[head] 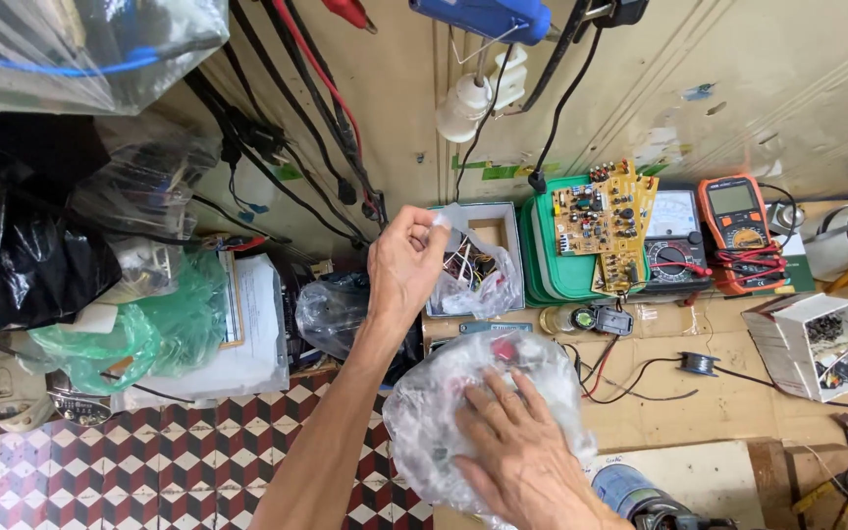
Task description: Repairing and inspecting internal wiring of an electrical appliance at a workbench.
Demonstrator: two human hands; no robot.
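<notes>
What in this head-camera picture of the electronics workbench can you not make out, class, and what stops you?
- Contents of the large crinkled clear plastic bag: hidden by glare, folds and the right hand lying flat on it.
- Parts in the small clear plastic bag pinched by the left hand: wires show; the rest is too small.
- Blue glue gun: cut off by the top edge.

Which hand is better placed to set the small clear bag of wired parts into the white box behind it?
Left. The left hand already pinches the small clear bag right in front of the white box, while the right hand lies flat on the big plastic bag lower down.
</notes>
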